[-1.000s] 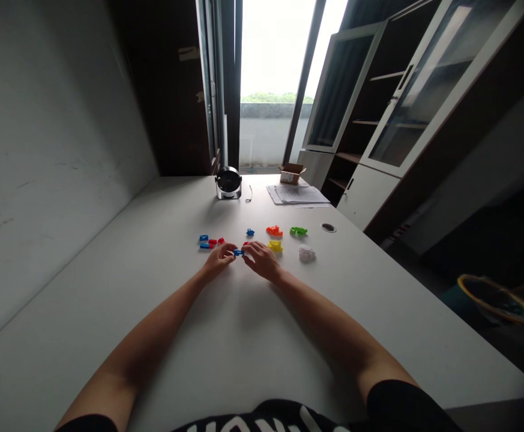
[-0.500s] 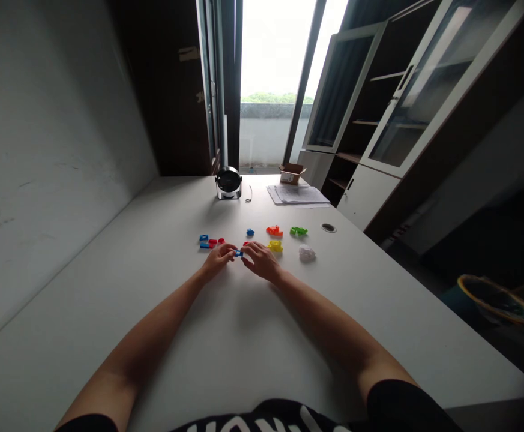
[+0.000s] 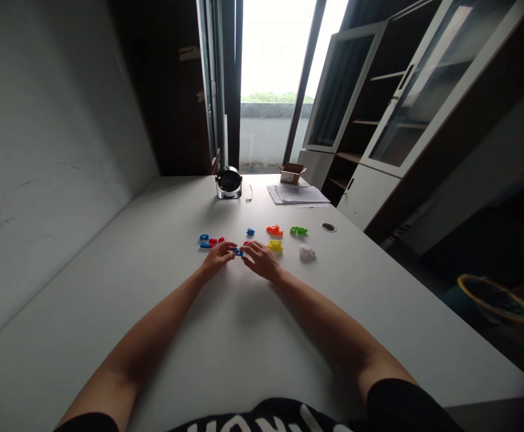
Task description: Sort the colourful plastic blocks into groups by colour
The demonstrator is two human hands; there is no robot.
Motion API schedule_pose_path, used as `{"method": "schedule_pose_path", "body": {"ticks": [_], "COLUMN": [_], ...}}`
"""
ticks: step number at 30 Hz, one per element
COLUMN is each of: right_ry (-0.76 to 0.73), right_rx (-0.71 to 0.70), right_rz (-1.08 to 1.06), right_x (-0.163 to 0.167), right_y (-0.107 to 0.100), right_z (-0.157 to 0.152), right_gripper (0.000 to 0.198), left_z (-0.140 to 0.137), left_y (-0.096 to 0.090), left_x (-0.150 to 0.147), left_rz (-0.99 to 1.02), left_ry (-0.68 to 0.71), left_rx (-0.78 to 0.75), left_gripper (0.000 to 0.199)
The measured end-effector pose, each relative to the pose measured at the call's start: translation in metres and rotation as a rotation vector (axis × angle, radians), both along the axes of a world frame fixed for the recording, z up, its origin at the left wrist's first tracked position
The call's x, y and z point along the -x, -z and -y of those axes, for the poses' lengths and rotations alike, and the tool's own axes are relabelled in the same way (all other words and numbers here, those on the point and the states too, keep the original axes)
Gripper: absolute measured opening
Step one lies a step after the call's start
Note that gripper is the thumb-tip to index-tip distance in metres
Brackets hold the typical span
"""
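Note:
Between my two hands is a small blue plastic piece (image 3: 238, 252), pinched by the fingertips just above the table; its exact shape is too small to make out. My left hand (image 3: 216, 260) grips its left side with thumb and fingers. From the right, my right hand (image 3: 260, 260) closes its fingertips on the same piece. Behind my left hand lie red pieces (image 3: 213, 241) and blue pieces (image 3: 204, 241). A red piece (image 3: 245, 243) is partly hidden behind my right fingers. Farther back sits a lone blue piece (image 3: 250, 231).
Right of my hands lie groups of orange (image 3: 274, 230), yellow (image 3: 275, 246), green (image 3: 298, 230) and white pieces (image 3: 307, 253). A round black device (image 3: 228, 182), papers (image 3: 298, 194) and an open cardboard box (image 3: 291, 173) stand at the far end. A round cable hole (image 3: 329, 228) is at right.
The blue piece has turned slightly between my fingertips and more of it shows on the left. My left fingers have shifted a little; the loose pieces lie as before.

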State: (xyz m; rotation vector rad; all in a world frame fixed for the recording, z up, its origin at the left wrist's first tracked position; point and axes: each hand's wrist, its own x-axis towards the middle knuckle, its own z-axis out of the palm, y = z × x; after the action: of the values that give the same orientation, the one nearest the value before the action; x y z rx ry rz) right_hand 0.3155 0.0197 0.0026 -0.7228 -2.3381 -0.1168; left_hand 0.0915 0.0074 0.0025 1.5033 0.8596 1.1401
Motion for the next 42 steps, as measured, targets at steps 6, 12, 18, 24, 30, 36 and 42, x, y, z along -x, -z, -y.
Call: {"method": "schedule_pose_path", "body": {"ticks": [6, 12, 18, 24, 30, 36, 42], "right_ry": [0.021, 0.023, 0.005, -0.020, -0.034, -0.038, -0.032], "right_rx": [0.029, 0.040, 0.043, 0.018, 0.005, 0.009, 0.039], "right_rz": [-0.031, -0.036, -0.042, -0.027, -0.034, -0.027, -0.043], "right_x": [0.000, 0.000, 0.000, 0.000, 0.000, 0.000, 0.000], "right_y": [0.001, 0.001, 0.001, 0.000, -0.004, -0.004, -0.005], "right_z": [-0.001, -0.001, 0.000, 0.000, 0.002, 0.002, 0.004], "right_gripper": [0.028, 0.025, 0.023, 0.021, 0.021, 0.022, 0.026], "left_z": [-0.002, -0.004, -0.003, -0.003, -0.001, 0.000, -0.001], "left_y": [0.004, 0.007, 0.007, 0.003, -0.001, -0.004, -0.003], "left_x": [0.000, -0.001, 0.000, 0.001, 0.001, 0.002, 0.003], "left_rz": [0.019, 0.029, 0.022, -0.113, -0.116, -0.051, -0.012], "left_ry": [-0.009, -0.020, -0.031, -0.044, -0.020, 0.010, 0.016], "left_rx": [-0.008, -0.011, -0.008, 0.011, 0.020, 0.026, 0.034], "left_gripper": [0.038, 0.034, 0.035, 0.038, 0.038, 0.036, 0.034]}}
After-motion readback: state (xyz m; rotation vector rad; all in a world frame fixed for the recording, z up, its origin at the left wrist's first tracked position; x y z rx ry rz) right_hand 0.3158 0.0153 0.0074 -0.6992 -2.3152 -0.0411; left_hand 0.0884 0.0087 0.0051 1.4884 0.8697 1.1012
